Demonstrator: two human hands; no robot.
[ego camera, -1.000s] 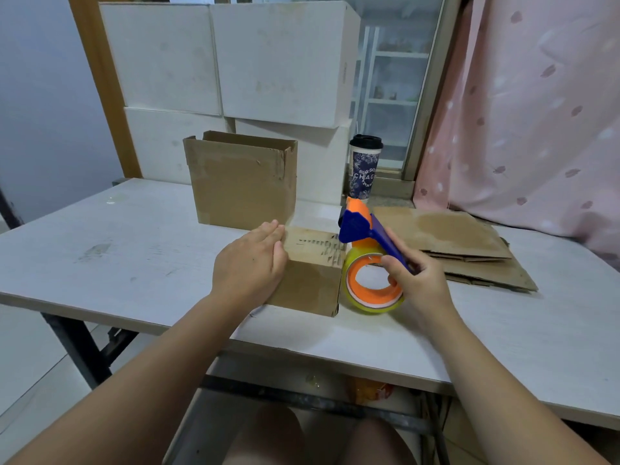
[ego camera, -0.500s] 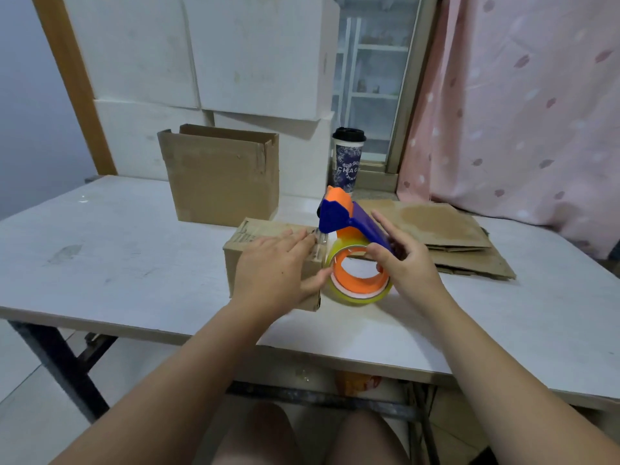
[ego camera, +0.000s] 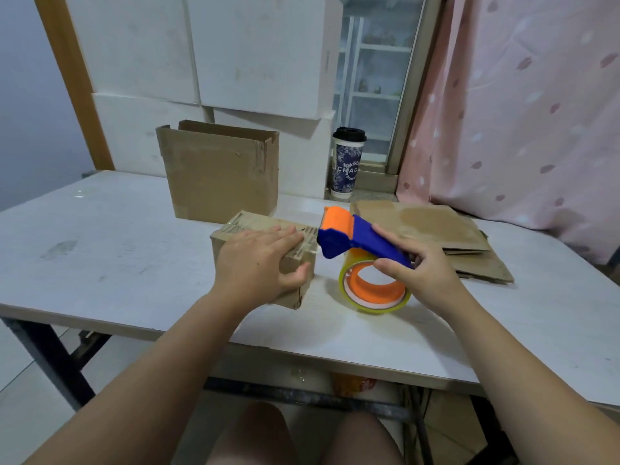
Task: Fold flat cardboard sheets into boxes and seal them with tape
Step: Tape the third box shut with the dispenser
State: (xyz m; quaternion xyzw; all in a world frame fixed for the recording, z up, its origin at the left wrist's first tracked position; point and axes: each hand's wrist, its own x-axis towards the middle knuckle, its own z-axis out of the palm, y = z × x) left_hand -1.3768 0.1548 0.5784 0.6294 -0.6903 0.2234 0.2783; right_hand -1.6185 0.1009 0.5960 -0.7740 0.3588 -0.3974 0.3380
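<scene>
Cardboard box [ego camera: 241, 226], near centre: left hand [ego camera: 258, 263] pressed flat on top; right hand [ego camera: 426, 270] grips tape dispenser [ego camera: 349, 236], now drawn clear rightward; seam likely taped

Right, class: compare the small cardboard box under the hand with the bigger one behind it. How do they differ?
The small box is closed on top; the big box stands open. The small box is low; the big box is taller and wider. The left hand rests on the small box; no hand is on the big box. Both are brown cardboard on the table.
</scene>
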